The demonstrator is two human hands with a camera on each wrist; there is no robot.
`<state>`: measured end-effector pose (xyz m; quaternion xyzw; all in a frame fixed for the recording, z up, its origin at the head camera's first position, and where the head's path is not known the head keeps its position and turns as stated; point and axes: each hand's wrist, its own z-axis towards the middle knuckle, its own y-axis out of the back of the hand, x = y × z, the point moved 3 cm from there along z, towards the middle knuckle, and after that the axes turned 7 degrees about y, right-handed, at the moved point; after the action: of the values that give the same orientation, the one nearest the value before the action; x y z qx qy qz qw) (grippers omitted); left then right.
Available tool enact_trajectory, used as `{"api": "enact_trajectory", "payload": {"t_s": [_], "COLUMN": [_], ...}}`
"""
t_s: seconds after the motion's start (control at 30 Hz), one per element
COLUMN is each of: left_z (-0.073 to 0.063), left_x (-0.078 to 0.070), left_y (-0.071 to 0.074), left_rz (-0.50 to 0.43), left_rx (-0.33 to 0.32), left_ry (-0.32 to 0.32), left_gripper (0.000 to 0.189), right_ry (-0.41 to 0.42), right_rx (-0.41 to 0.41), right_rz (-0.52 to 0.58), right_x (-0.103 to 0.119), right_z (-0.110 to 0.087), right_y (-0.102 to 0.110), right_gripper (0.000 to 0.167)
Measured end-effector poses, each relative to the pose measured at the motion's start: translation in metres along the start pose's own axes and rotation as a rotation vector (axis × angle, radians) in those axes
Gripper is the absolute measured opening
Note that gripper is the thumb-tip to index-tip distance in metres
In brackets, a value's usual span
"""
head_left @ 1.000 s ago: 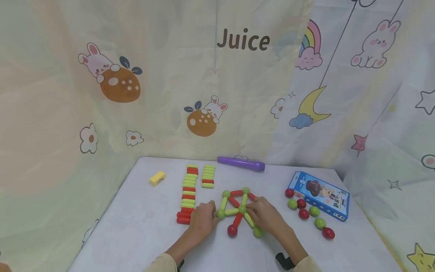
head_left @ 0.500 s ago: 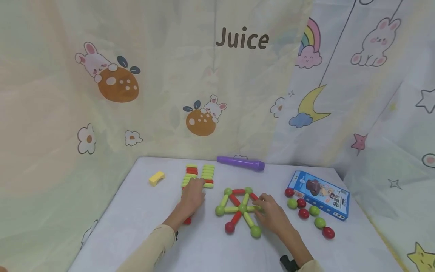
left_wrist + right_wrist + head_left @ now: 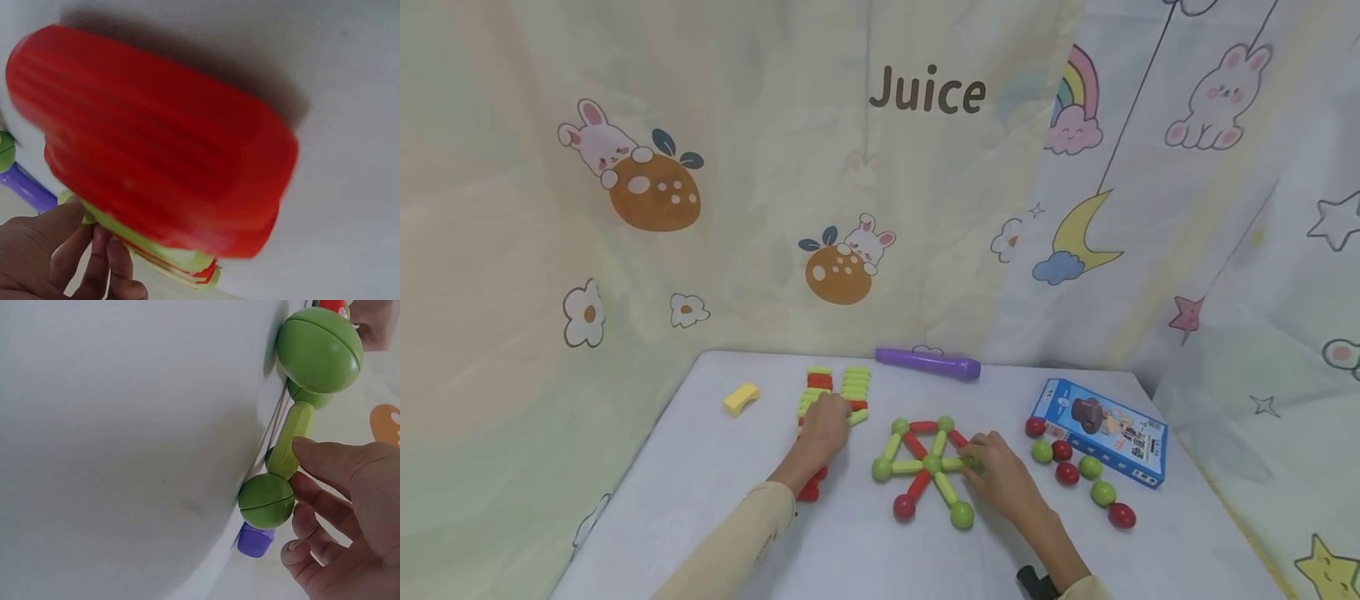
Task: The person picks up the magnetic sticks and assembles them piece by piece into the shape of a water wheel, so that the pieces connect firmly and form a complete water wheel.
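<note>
A wheel-like frame of magnetic sticks and balls lies flat on the table, with a green ball (image 3: 932,464) at its hub. My right hand (image 3: 1003,477) is at its right side, thumb and forefinger pinching a yellow-green stick (image 3: 292,439) next to a green end ball (image 3: 267,500). My left hand (image 3: 822,433) reaches over the rows of loose sticks, covering part of them. Its thumb and forefinger pinch a yellow-green stick (image 3: 858,417), tilted at the near end of the short row. Red sticks (image 3: 156,137) loom large in the left wrist view.
Loose red and green balls (image 3: 1067,474) lie at the right, beside a blue box (image 3: 1105,429). A purple tapered tube (image 3: 928,364) rests along the back edge. To the left sits a yellow arch block (image 3: 742,399). A printed cloth hangs behind the table.
My left hand has left the frame's left ball and moved up-left to the stick rows, where one yellow-green stick has tilted. My right hand has shifted slightly right and stays at the frame.
</note>
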<state>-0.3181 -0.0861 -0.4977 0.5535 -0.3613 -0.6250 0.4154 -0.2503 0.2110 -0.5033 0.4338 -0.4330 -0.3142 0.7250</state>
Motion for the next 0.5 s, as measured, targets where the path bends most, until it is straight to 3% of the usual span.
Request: {"api": "enact_trajectory", "payload": {"t_s": [0.1, 0.2, 0.27, 0.4, 0.5], "left_z": [-0.004, -0.009, -0.014, -0.031, -0.048], "left_x": [0.004, 0.007, 0.010, 0.010, 0.004], "left_y": [-0.002, -0.002, -0.001, 0.007, 0.014], "left_rz": [-0.022, -0.097, -0.209, -0.515, -0.656], "left_rx": [-0.005, -0.015, 0.003, 0.076, 0.154], "left_ry": [0.004, -0.011, -0.015, -0.009, -0.016], "left_gripper": [0.038, 0.023, 0.010, 0.018, 0.019], "right_ry": [-0.006, -0.006, -0.009, -0.017, -0.023], "right_rx": [0.017, 0.026, 0.032, 0.033, 0.028], "right_rz": [0.003, 0.002, 0.001, 0.001, 0.000], "right_x": [0.001, 0.002, 0.003, 0.002, -0.001], "right_z": [-0.001, -0.002, -0.002, -0.002, -0.002], "right_y": [-0.003, -0.004, -0.003, -0.001, 0.000], "right_gripper": [0.028, 0.028, 0.028, 0.027, 0.028]}}
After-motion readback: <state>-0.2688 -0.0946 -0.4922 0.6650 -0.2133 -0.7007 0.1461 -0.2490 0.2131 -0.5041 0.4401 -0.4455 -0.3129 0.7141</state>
